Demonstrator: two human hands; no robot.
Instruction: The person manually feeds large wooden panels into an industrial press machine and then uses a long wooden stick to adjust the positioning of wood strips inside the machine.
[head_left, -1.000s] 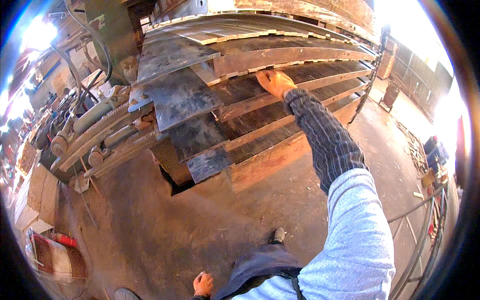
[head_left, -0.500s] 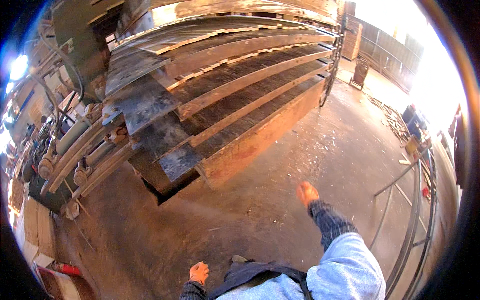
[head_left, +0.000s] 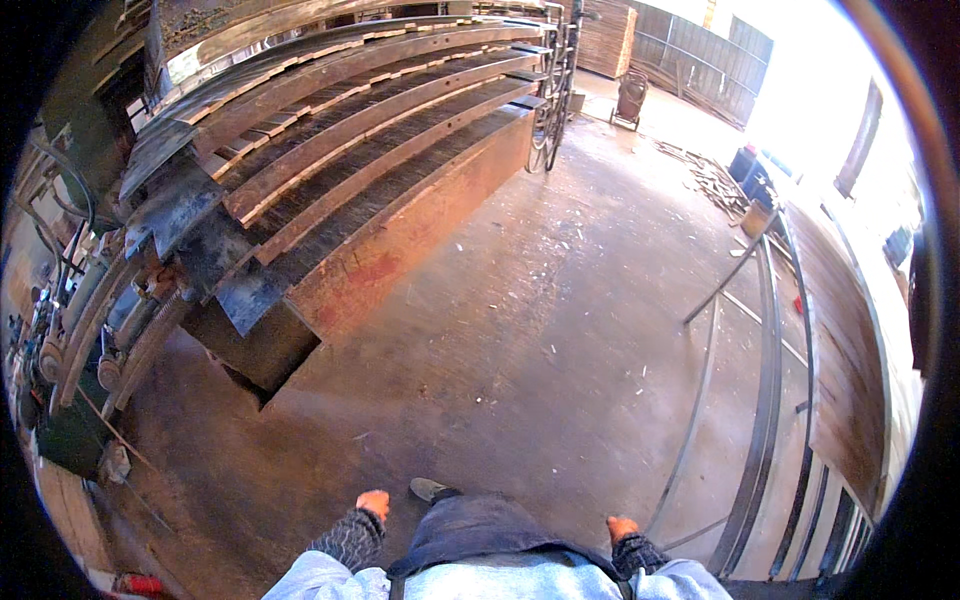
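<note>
My left hand point(head_left: 373, 503), in an orange glove, hangs low beside my dark apron point(head_left: 490, 530), above the brown floor. My right hand point(head_left: 621, 527), gloved in the same orange, is low on the other side, near the metal rack's lower rails. Neither hand touches anything that I can see, and the fingers are too small and blurred to read. Ahead to the left stands a large press point(head_left: 400, 245) with several stacked metal plates. Pale wood sheets or strips point(head_left: 270, 128) lie between some of the plates.
On the right, a metal rack point(head_left: 768, 400) bears a brown board point(head_left: 848, 340). Hoses and cylinders point(head_left: 120, 340) crowd the press's left end. Scraps litter the floor point(head_left: 520, 330). Farther off are a hand cart point(head_left: 630, 98), a wood pile point(head_left: 705, 180) and stacked sheets point(head_left: 600, 38).
The press has shifted left in view, and more of the right-hand rack and board shows. My right hand has come down and back toward my body; my left hand is slightly farther forward. One shoe now shows clearly.
</note>
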